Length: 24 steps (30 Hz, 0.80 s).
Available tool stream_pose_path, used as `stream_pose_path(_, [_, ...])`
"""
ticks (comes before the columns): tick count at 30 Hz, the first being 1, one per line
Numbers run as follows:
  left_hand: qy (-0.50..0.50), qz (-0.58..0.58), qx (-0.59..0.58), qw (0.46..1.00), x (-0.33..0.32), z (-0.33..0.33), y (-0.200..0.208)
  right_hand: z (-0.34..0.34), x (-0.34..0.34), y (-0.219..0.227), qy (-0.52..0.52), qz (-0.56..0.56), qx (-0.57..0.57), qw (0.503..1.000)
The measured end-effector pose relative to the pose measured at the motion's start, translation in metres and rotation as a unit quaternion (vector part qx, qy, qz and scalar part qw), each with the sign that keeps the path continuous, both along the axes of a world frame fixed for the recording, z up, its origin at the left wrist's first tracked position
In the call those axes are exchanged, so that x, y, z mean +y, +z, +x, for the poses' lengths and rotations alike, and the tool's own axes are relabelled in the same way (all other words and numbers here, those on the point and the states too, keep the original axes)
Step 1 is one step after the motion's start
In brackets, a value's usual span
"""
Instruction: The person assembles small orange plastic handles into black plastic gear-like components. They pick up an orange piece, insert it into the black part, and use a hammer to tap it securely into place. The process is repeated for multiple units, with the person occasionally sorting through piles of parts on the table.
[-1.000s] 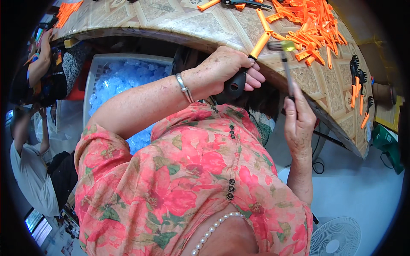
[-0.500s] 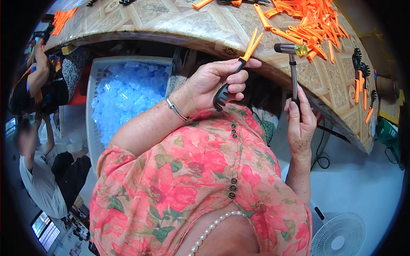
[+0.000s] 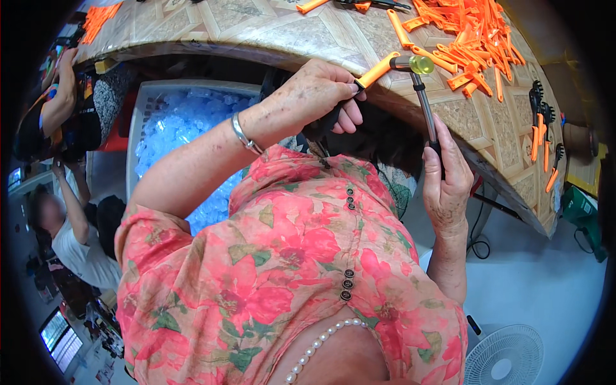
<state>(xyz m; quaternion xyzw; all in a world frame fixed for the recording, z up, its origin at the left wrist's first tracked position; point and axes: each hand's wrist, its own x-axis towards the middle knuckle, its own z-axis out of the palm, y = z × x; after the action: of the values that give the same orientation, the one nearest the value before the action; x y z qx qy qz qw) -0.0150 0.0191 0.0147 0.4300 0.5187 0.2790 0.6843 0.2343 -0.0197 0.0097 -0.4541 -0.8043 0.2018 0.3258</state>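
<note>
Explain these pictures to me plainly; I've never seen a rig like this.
There is no machine here: you see a person's own bare hands. Every picture comes from one wide fisheye camera on the person's head, looking down, so straight edges bend.

The left hand holds a black piece with an orange handle. The right hand holds a small mallet, its head by the handle's far end; whether they touch is hard to tell.

On the patterned table lie a heap of orange handles and, near the right edge, black-and-orange tools. Below stands a pale crate of bluish clear pieces.
</note>
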Motion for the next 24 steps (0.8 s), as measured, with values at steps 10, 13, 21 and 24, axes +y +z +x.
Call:
stream_pose_path(10, [0.005, -0.044, -0.015, 0.999, 0.01, -0.006, 0.007, -0.009, 0.012, 0.0, 0.009, 0.056, -0.011, 0.998])
stream_pose_path(13, [0.01, -0.044, 0.002, 0.999, 0.009, -0.002, 0.011, -0.006, 0.015, -0.012, 0.012, 0.072, -0.037, 0.997])
stream_pose_path(21, [0.014, -0.039, -0.007, 0.999, 0.011, -0.002, 0.007, -0.007, 0.014, -0.003, 0.011, 0.057, -0.041, 0.997])
stream_pose_path(24, [0.018, -0.036, -0.02, 0.999, 0.011, -0.001, 0.007, -0.006, 0.011, -0.005, 0.026, 0.021, -0.075, 0.997])
